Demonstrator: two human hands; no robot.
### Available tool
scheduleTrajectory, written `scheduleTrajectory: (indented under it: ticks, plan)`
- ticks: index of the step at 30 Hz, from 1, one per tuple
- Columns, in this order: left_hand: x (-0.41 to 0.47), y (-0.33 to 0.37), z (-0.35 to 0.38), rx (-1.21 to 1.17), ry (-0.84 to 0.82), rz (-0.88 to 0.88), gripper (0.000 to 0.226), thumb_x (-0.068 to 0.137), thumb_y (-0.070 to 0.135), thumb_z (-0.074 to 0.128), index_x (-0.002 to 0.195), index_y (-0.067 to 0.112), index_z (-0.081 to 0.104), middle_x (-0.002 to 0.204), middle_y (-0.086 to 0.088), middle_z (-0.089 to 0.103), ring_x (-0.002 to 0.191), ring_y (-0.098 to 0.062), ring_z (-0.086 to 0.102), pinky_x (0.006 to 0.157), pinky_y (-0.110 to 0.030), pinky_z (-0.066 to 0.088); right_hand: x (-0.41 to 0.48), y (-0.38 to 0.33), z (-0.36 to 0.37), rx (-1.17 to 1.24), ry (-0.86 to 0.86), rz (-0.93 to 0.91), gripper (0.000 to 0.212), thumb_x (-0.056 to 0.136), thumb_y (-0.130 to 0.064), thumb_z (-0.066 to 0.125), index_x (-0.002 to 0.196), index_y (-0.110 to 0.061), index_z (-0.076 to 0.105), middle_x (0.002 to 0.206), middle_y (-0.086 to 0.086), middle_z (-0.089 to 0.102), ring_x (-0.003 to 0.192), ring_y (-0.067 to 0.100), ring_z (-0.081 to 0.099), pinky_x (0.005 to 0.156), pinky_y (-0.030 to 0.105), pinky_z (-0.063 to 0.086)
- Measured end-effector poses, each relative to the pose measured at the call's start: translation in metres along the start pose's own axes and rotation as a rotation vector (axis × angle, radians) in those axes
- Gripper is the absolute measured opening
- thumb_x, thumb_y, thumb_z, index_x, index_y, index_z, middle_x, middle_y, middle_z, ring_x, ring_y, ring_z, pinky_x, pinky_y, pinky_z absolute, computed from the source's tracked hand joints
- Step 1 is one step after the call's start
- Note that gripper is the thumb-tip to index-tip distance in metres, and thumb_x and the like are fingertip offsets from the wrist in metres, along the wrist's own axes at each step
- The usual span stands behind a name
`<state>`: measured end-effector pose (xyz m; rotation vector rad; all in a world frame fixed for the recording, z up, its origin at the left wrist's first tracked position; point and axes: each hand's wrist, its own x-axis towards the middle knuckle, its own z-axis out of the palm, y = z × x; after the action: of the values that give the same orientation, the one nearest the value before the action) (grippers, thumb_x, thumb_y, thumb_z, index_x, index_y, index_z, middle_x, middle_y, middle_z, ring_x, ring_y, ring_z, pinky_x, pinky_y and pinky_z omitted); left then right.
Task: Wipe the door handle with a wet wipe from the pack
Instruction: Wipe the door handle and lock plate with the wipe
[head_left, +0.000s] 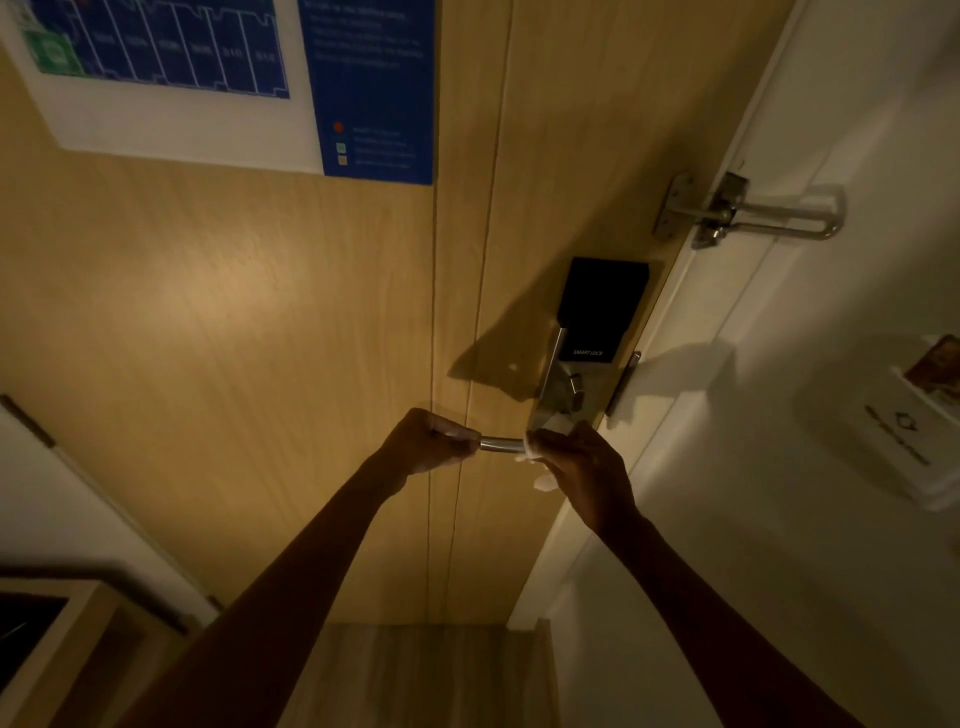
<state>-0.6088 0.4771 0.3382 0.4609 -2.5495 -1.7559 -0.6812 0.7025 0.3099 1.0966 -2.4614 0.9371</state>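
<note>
A silver lever door handle (501, 445) sticks out leftward from the smart lock plate (558, 387) on the wooden door (260, 312). My left hand (428, 441) is closed around the free end of the handle. My right hand (584, 467) grips a white wet wipe (543, 480) wrapped around the handle near the lock plate; part of the wipe hangs below my fingers. Only a short bare stretch of handle shows between the two hands. The wipe pack is not in view.
A black smart lock panel (602, 306) sits above the handle. A metal swing-bar door guard (743, 213) bridges door and white frame (727, 312). A blue evacuation plan (234, 78) hangs on the door. A card holder (924, 431) is on the right wall; a wooden cabinet (52, 649) stands lower left.
</note>
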Motion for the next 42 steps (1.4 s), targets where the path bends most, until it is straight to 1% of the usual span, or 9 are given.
scheduleTrajectory:
  ticks: [5, 9, 13, 19, 25, 30, 34, 37, 42]
  plan:
    - [-0.005, 0.0, 0.006, -0.072, 0.045, -0.047, 0.024, 0.079, 0.001, 0.072, 0.103, -0.004, 0.07, 0.092, -0.013, 0.071, 0.058, 0.004, 0.066, 0.057, -0.006, 0.05, -0.014, 0.021, -0.01, 0.074, 0.038, 0.168, 0.033, 0.084, -0.048, 0.066, 0.104, -0.023, 0.07, 0.087, -0.009, 0.062, 0.078, 0.011, 0.065, 0.066, 0.018, 0.056]
    - [-0.008, 0.001, 0.008, -0.086, 0.058, -0.05, 0.026, 0.078, 0.0, 0.072, 0.103, -0.004, 0.071, 0.095, -0.016, 0.072, 0.061, 0.002, 0.068, 0.059, -0.007, 0.051, -0.024, 0.031, 0.001, -0.192, -0.014, -0.159, 0.044, 0.08, -0.021, 0.076, 0.122, -0.023, 0.064, 0.097, 0.006, 0.07, 0.081, 0.015, 0.069, 0.07, 0.027, 0.061]
    - [-0.009, 0.003, 0.008, -0.063, 0.068, -0.045, 0.023, 0.077, 0.001, 0.074, 0.099, 0.001, 0.073, 0.083, -0.006, 0.073, 0.063, 0.003, 0.068, 0.058, -0.006, 0.051, -0.028, 0.025, 0.003, -0.212, 0.018, -0.187, 0.044, 0.076, -0.017, 0.078, 0.119, -0.021, 0.067, 0.103, 0.009, 0.072, 0.089, 0.02, 0.07, 0.074, 0.034, 0.062]
    - [-0.011, 0.005, 0.008, -0.047, 0.072, -0.038, 0.022, 0.076, 0.002, 0.074, 0.098, 0.005, 0.074, 0.088, -0.006, 0.074, 0.072, 0.0, 0.068, 0.062, -0.007, 0.052, -0.018, 0.027, 0.007, -0.161, 0.063, -0.148, 0.044, 0.078, -0.014, 0.079, 0.12, -0.019, 0.066, 0.117, 0.002, 0.069, 0.108, 0.017, 0.065, 0.08, 0.031, 0.06]
    - [-0.007, 0.002, 0.006, -0.046, 0.072, -0.033, 0.021, 0.075, 0.004, 0.076, 0.096, 0.006, 0.075, 0.093, -0.009, 0.076, 0.082, -0.009, 0.07, 0.075, -0.014, 0.054, 0.007, 0.01, 0.011, -0.134, 0.025, -0.074, 0.025, 0.081, -0.031, 0.075, 0.105, -0.02, 0.073, 0.097, -0.007, 0.074, 0.095, 0.011, 0.062, 0.087, 0.024, 0.044]
    - [-0.006, 0.0, 0.005, -0.04, 0.057, -0.014, 0.021, 0.074, 0.005, 0.077, 0.095, 0.007, 0.076, 0.094, -0.009, 0.076, 0.083, -0.009, 0.07, 0.074, -0.012, 0.053, 0.017, -0.002, 0.022, 0.077, 0.007, 0.002, 0.02, 0.082, -0.032, 0.073, 0.098, -0.019, 0.076, 0.089, -0.008, 0.072, 0.088, 0.004, 0.062, 0.078, 0.032, 0.056]
    - [-0.006, 0.0, 0.004, -0.055, 0.049, -0.016, 0.022, 0.074, 0.004, 0.077, 0.096, 0.006, 0.075, 0.095, -0.011, 0.075, 0.084, -0.01, 0.07, 0.072, -0.01, 0.053, 0.018, 0.002, 0.01, 0.142, 0.103, 0.096, 0.021, 0.081, -0.028, 0.073, 0.098, -0.015, 0.075, 0.086, -0.007, 0.074, 0.081, -0.003, 0.065, 0.079, 0.015, 0.053]
    - [-0.007, 0.0, 0.005, -0.07, 0.044, -0.014, 0.022, 0.075, 0.003, 0.076, 0.097, 0.005, 0.075, 0.095, -0.01, 0.075, 0.087, -0.012, 0.071, 0.075, -0.014, 0.054, 0.013, 0.015, 0.0, -0.038, 0.111, 0.09, 0.024, 0.083, -0.029, 0.071, 0.105, -0.019, 0.073, 0.099, -0.006, 0.074, 0.095, 0.008, 0.064, 0.088, 0.027, 0.052]
    - [-0.009, -0.001, 0.006, -0.127, 0.026, -0.034, 0.024, 0.077, 0.002, 0.074, 0.101, 0.004, 0.073, 0.093, -0.009, 0.074, 0.08, -0.007, 0.071, 0.068, -0.011, 0.054, -0.002, 0.016, -0.008, -0.189, 0.192, 0.143, 0.024, 0.083, -0.021, 0.072, 0.105, -0.013, 0.07, 0.099, 0.003, 0.073, 0.091, 0.021, 0.063, 0.076, 0.026, 0.046]
